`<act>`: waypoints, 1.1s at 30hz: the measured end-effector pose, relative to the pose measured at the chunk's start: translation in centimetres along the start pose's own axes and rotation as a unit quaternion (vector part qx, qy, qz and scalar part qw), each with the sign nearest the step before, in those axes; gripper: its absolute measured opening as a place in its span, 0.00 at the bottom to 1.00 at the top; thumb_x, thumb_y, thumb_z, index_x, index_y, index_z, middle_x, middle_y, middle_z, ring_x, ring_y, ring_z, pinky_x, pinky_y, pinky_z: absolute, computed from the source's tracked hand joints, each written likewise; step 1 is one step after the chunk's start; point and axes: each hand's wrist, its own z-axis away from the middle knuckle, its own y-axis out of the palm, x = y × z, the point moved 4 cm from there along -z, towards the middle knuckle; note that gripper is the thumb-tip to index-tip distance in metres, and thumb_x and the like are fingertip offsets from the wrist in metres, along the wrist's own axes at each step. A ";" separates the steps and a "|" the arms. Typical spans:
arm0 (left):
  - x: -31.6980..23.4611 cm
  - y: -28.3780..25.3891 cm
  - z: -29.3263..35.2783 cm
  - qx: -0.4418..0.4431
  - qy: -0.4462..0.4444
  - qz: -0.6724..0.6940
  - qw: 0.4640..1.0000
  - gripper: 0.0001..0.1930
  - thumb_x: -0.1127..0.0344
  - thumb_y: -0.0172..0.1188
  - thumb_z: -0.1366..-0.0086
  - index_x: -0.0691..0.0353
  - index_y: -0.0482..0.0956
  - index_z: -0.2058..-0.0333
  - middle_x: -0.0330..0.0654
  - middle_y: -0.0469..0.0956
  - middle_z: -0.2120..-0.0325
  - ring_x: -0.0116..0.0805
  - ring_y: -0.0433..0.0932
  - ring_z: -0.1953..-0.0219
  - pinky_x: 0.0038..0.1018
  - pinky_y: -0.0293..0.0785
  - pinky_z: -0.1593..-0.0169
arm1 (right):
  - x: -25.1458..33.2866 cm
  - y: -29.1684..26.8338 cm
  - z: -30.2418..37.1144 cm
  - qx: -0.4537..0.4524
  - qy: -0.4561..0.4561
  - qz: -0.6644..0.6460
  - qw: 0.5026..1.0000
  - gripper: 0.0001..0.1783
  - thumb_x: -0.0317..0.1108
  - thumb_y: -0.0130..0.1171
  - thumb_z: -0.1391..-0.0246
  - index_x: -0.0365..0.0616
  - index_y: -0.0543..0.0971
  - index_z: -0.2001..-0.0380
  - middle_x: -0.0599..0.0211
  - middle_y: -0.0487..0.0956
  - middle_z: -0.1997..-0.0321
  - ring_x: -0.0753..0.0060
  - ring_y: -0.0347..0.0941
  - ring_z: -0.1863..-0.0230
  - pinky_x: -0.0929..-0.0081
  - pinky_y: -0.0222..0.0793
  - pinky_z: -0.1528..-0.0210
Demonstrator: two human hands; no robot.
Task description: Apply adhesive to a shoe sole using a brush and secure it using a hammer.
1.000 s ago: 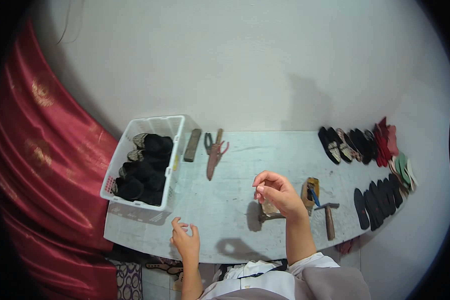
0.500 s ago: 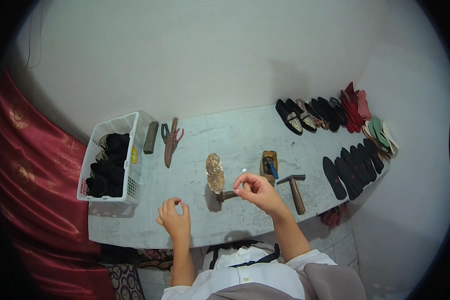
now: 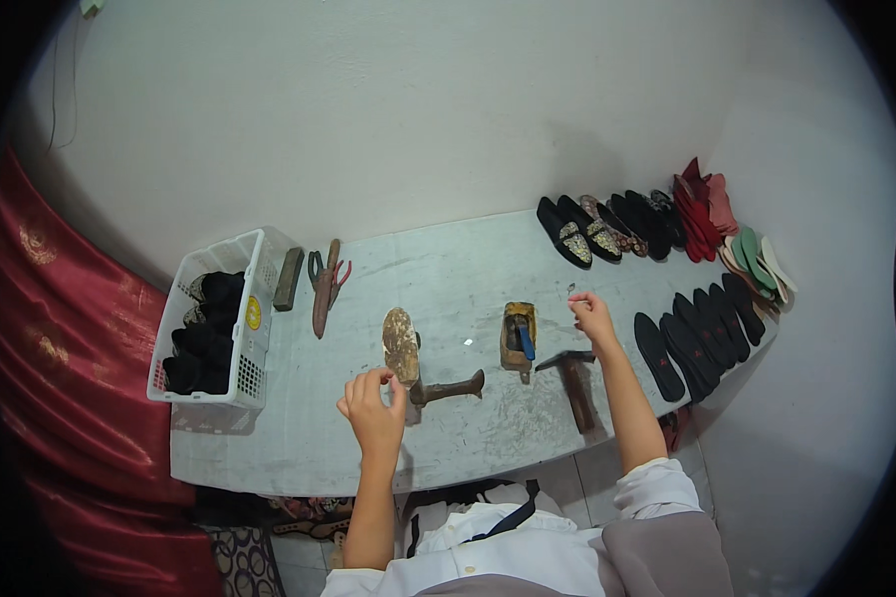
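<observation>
Moves R hand (image 3: 593,320) to ctr-right of frame, nr hammer (image 3: 576,390), can't tell if pinching anything; brings L hand (image 3: 370,406), loosely curled & empty, by shoe last (image 3: 400,343), just left of ctr

The pale, stained worktop (image 3: 284,438) carries a white crate (image 3: 252,346) at its left end. Just right of that lie a block (image 3: 289,279), then a brown pointed tool (image 3: 322,302) together with red-handled pliers (image 3: 342,275). Near the middle stands an anvil (image 3: 452,388), with a white scrap (image 3: 468,342) between it and a yellowish box (image 3: 511,353). A hammer (image 3: 577,395) lies just right of the box. Toward the right end are black shoes (image 3: 561,235), red pieces (image 3: 698,224), green soles (image 3: 756,265) and black insoles (image 3: 657,356).
</observation>
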 end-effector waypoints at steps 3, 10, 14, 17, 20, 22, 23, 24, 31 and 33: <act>0.2 1.0 -0.7 -0.009 0.005 -0.021 1.000 0.06 0.70 0.58 0.50 0.55 0.74 0.71 0.32 0.73 0.74 0.32 0.70 0.65 0.29 0.56 0.60 | -2.2 -1.2 -4.8 -0.040 -0.018 0.061 0.997 0.08 0.33 0.58 0.55 0.46 0.74 0.70 0.75 0.72 0.80 0.84 0.67 0.78 0.83 0.63 0.76; 0.7 3.2 -2.6 -0.023 0.007 -0.038 0.999 0.06 0.71 0.59 0.50 0.55 0.74 0.71 0.32 0.75 0.74 0.32 0.71 0.66 0.29 0.56 0.61 | -8.7 -6.7 -16.2 -0.214 -0.036 0.215 0.952 0.21 0.36 0.58 0.63 0.46 0.69 0.62 0.61 0.77 0.73 0.56 0.74 0.70 0.65 0.68 0.64; 2.5 2.3 -2.8 -0.041 -0.010 -0.065 0.997 0.06 0.71 0.59 0.50 0.57 0.75 0.72 0.34 0.74 0.74 0.32 0.71 0.66 0.29 0.56 0.60 | -8.5 -5.5 -18.5 -0.239 -0.002 0.261 0.935 0.26 0.35 0.60 0.63 0.43 0.66 0.57 0.54 0.75 0.63 0.53 0.72 0.60 0.64 0.66 0.57; 4.2 1.0 -2.5 -0.050 -0.032 -0.095 0.994 0.06 0.72 0.59 0.51 0.58 0.74 0.72 0.36 0.74 0.75 0.33 0.70 0.67 0.29 0.57 0.60 | -7.0 -3.7 -19.8 -0.218 -0.127 0.318 0.914 0.33 0.31 0.61 0.63 0.42 0.63 0.50 0.47 0.68 0.52 0.48 0.64 0.49 0.63 0.60 0.47; 4.9 0.4 -2.6 -0.040 -0.046 -0.118 0.991 0.06 0.73 0.58 0.51 0.58 0.74 0.72 0.36 0.73 0.75 0.34 0.70 0.67 0.30 0.57 0.60 | -7.1 -4.3 -21.9 -0.216 -0.172 0.362 0.891 0.36 0.31 0.62 0.63 0.41 0.61 0.47 0.45 0.64 0.46 0.48 0.60 0.44 0.64 0.57 0.44; 5.7 0.0 -2.2 -0.036 -0.049 -0.136 0.989 0.06 0.73 0.58 0.52 0.58 0.74 0.73 0.36 0.73 0.75 0.35 0.70 0.67 0.30 0.57 0.60 | -8.4 -4.8 -23.2 -0.170 -0.091 0.445 0.874 0.37 0.29 0.62 0.60 0.44 0.59 0.44 0.47 0.55 0.38 0.48 0.55 0.40 0.62 0.54 0.41; 6.6 -0.4 -1.5 -0.041 -0.067 -0.151 0.985 0.06 0.73 0.58 0.52 0.58 0.74 0.73 0.36 0.73 0.75 0.35 0.70 0.67 0.30 0.57 0.60 | -8.7 -3.9 -23.0 -0.157 -0.078 0.458 0.871 0.37 0.29 0.62 0.60 0.45 0.59 0.44 0.49 0.54 0.37 0.48 0.55 0.40 0.62 0.55 0.41; 7.4 -0.6 -1.0 -0.047 -0.080 -0.159 0.983 0.06 0.73 0.58 0.52 0.58 0.74 0.73 0.37 0.73 0.75 0.35 0.70 0.67 0.30 0.57 0.60 | -9.0 -3.5 -22.8 -0.153 -0.067 0.472 0.866 0.36 0.30 0.62 0.59 0.45 0.59 0.45 0.50 0.53 0.36 0.47 0.54 0.40 0.62 0.55 0.41; 9.4 -1.1 1.1 -0.003 -0.120 -0.198 0.973 0.06 0.72 0.59 0.53 0.58 0.74 0.73 0.37 0.73 0.75 0.35 0.69 0.66 0.31 0.56 0.60 | -7.7 -2.6 -23.1 -0.201 -0.036 0.489 0.848 0.35 0.28 0.63 0.60 0.49 0.59 0.48 0.51 0.65 0.49 0.44 0.65 0.52 0.59 0.67 0.53; 9.4 -1.1 0.6 -0.013 -0.111 -0.201 0.973 0.07 0.73 0.59 0.53 0.58 0.74 0.73 0.37 0.73 0.75 0.35 0.70 0.66 0.31 0.56 0.59 | -6.4 -2.2 -23.2 -0.190 -0.031 0.521 0.832 0.35 0.26 0.62 0.60 0.46 0.59 0.47 0.51 0.67 0.52 0.45 0.67 0.53 0.59 0.67 0.54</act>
